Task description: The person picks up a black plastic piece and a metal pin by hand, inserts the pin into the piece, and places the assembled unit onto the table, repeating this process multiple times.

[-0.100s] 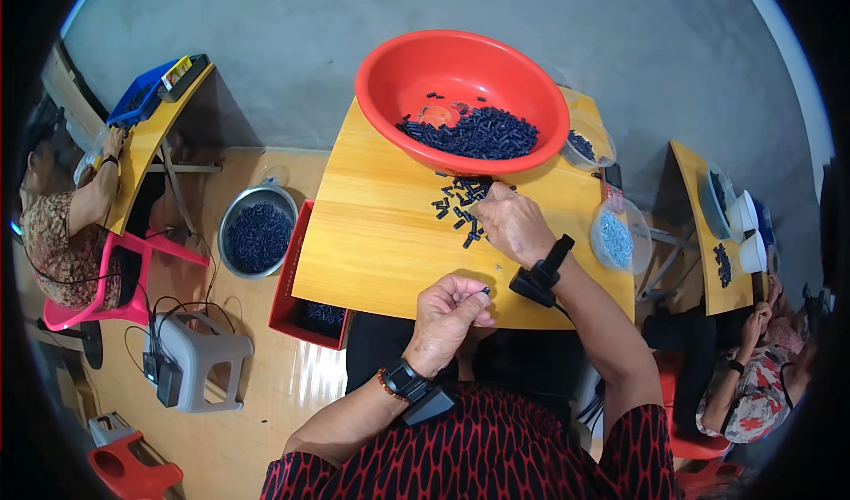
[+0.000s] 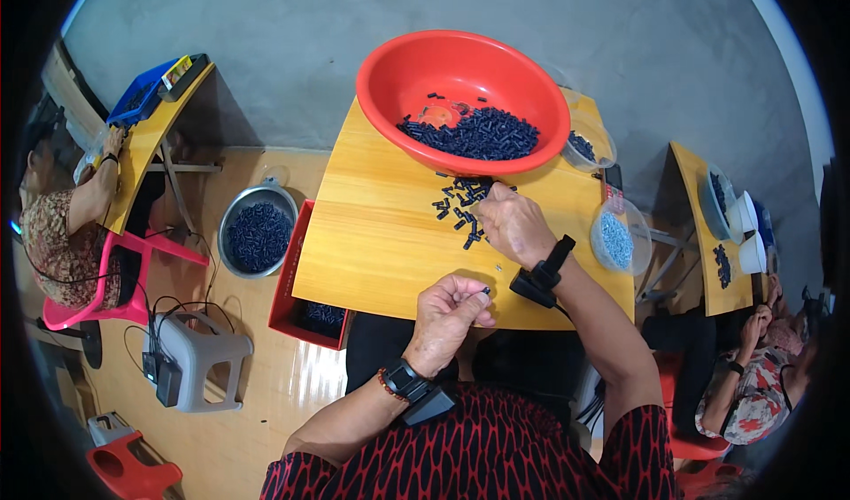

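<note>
My left hand [image 2: 448, 317] is closed near the table's front edge, thumb and finger pinching a small dark tube-like piece [image 2: 486, 291] whose tip just shows. Farther off, my right hand [image 2: 516, 224] reaches in with bent, closed fingers at the right side of a loose pile of short dark tube-like pieces [image 2: 459, 209]. Whatever those fingertips hold, if anything, is hidden. Right behind the pile stands a large red basin [image 2: 390, 101], with many more of the dark pieces [image 2: 482, 135] heaped inside. A tiny pale bit [image 2: 498, 268] lies between my hands on the tabletop.
On the wooden table [image 2: 354, 234], a clear tub of light-blue small parts [image 2: 615, 239] and another clear tub [image 2: 606, 150] stand at right. A metal bowl [image 2: 232, 256] and red box [image 2: 282, 301] are at left. People work at side tables [image 2: 168, 128] [image 2: 695, 181].
</note>
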A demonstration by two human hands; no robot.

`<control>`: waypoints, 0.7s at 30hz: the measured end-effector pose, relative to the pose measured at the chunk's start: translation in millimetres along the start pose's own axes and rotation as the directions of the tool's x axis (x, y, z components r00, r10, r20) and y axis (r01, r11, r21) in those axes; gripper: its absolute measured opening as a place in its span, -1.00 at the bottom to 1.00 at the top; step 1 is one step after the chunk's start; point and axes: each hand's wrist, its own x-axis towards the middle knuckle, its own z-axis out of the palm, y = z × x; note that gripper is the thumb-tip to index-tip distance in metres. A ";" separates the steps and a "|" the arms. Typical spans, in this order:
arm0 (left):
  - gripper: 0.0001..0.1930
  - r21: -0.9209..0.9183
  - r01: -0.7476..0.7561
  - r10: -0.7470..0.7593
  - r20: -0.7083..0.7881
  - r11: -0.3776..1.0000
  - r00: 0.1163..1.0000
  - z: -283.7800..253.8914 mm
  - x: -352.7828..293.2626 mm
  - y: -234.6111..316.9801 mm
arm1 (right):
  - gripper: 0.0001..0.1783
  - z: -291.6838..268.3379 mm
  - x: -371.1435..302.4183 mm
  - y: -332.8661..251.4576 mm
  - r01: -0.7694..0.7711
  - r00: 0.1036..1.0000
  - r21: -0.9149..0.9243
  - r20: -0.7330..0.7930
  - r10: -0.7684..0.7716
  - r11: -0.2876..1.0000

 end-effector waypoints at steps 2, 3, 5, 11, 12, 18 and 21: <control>-0.91 -0.008 -0.003 0.003 -0.002 1.000 1.000 -0.3 0.0 0.2 | -0.88 1.1 0.6 -0.8 -0.006 0.998 0.031 -0.060 0.008 1.000; -0.91 -0.016 -0.005 0.005 -0.001 1.000 1.000 -0.6 0.0 0.3 | -0.88 0.7 1.2 -1.8 -0.004 0.998 0.032 -0.060 0.006 0.999; -0.91 -0.011 -0.003 0.003 -0.001 1.000 1.000 -0.4 0.2 0.1 | -0.88 -1.8 1.2 -3.5 -0.018 1.000 0.016 -0.023 0.018 1.000; -0.90 0.007 0.002 -0.002 -0.002 1.000 1.000 0.3 0.0 1.2 | -0.94 -0.2 2.1 -2.7 -0.033 0.999 0.005 0.010 0.033 0.999; -0.90 0.014 0.004 -0.004 -0.004 1.000 1.000 0.4 0.0 1.7 | -0.94 0.5 2.3 -3.2 -0.033 0.999 0.006 0.010 0.033 0.999; -0.90 0.014 0.007 -0.007 -0.008 1.000 1.000 0.4 0.1 1.9 | -0.92 -3.4 5.0 -12.0 -0.044 0.999 0.002 0.013 0.044 0.999; -0.90 0.009 0.009 -0.009 -0.005 1.000 1.000 0.2 0.7 0.3 | -0.90 -1.9 4.9 -10.2 -0.044 0.999 -0.022 0.026 0.045 0.999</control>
